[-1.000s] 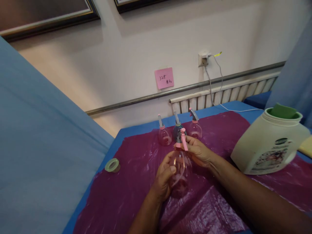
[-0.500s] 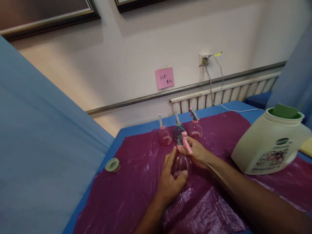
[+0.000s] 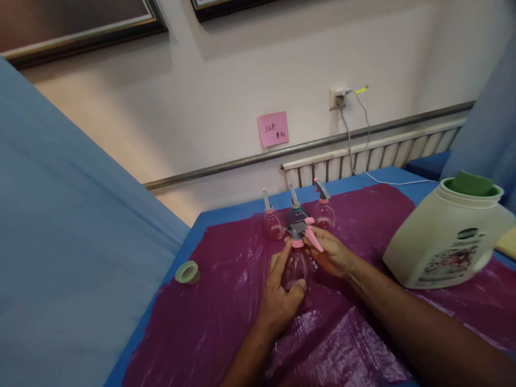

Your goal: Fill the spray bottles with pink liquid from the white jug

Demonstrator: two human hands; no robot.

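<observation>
A clear spray bottle [image 3: 296, 273] with a pink collar and a grey and pink trigger head [image 3: 299, 230] stands upright before me. My left hand [image 3: 281, 298] is wrapped round its body from the left, forefinger up at the collar and thumb across the front. From the right, my right hand [image 3: 328, 251] has its fingers at the collar, behind the pink trigger; their tips are partly hidden. Behind stand a pink-collared spray bottle [image 3: 273, 226], a dark teal spray bottle [image 3: 296, 214], partly covered by the trigger head, and another clear spray bottle [image 3: 324, 216].
A large cream jug [image 3: 439, 242] with green material in its mouth stands at the right. On the left lies a pale green cap [image 3: 187, 273]. Purple plastic sheeting [image 3: 209, 322] covers the blue table [image 3: 226, 207]. A blue curtain [image 3: 72, 226] hangs at the left.
The trigger head has turned on the bottle, its grey part now showing broader and pointing more to the left. My right fingers have shifted slightly right around the collar. My left hand keeps its hold.
</observation>
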